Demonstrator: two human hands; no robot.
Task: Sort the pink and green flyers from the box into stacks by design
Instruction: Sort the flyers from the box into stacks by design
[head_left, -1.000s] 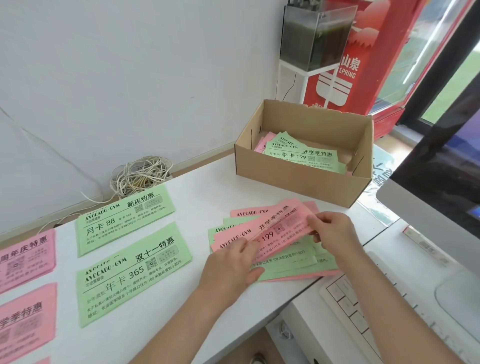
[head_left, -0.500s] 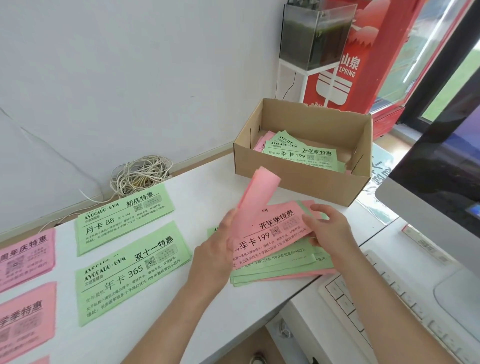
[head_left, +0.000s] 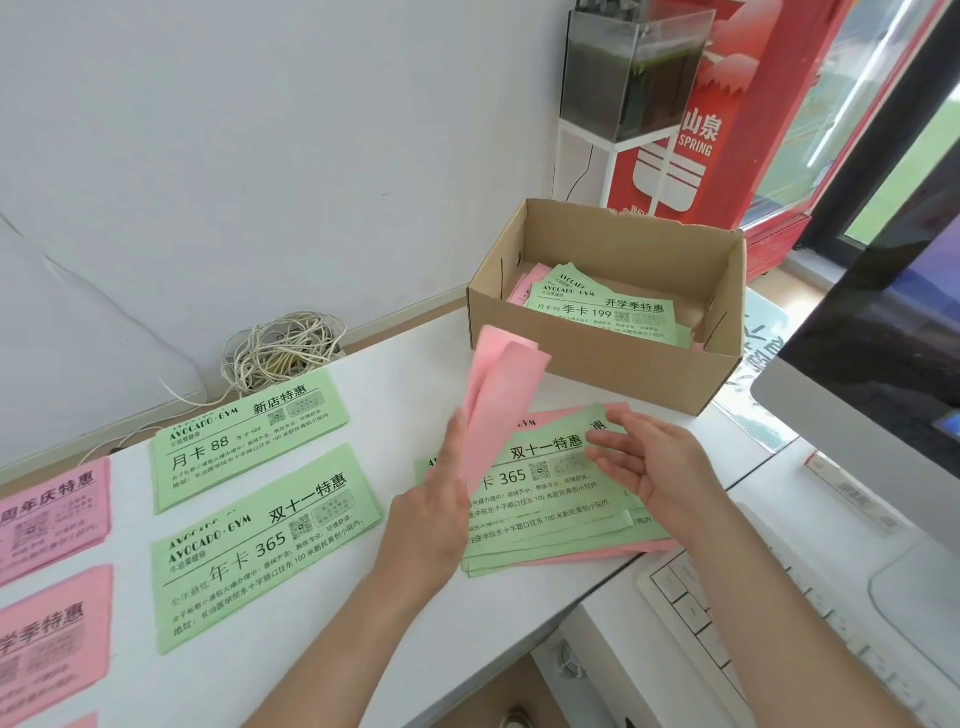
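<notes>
My left hand (head_left: 439, 506) holds two pink flyers (head_left: 498, 395) upright, blank backs toward me, above a mixed pile (head_left: 550, 525) of green and pink flyers on the white desk. The pile's top sheet is green, marked 365. My right hand (head_left: 649, 467) hovers over the pile's right side, fingers relaxed. The cardboard box (head_left: 597, 358) behind holds more flyers, a green one (head_left: 602, 312) on top. To the left lie sorted stacks: a green 88 stack (head_left: 249, 441), a green 365 stack (head_left: 260, 545) and two pink stacks (head_left: 52, 514) (head_left: 52, 644).
A coil of white cable (head_left: 280, 351) lies by the wall. A monitor (head_left: 883, 374) and keyboard (head_left: 753, 623) stand at the right. Behind the box are a dark glass tank (head_left: 634, 73) on a white stand and a red cooler (head_left: 727, 119).
My left hand lifted pink flyers off the pile and raised them upright, uncovering the green 365 sheet. My right hand let go of the pile's edge and opened above it.
</notes>
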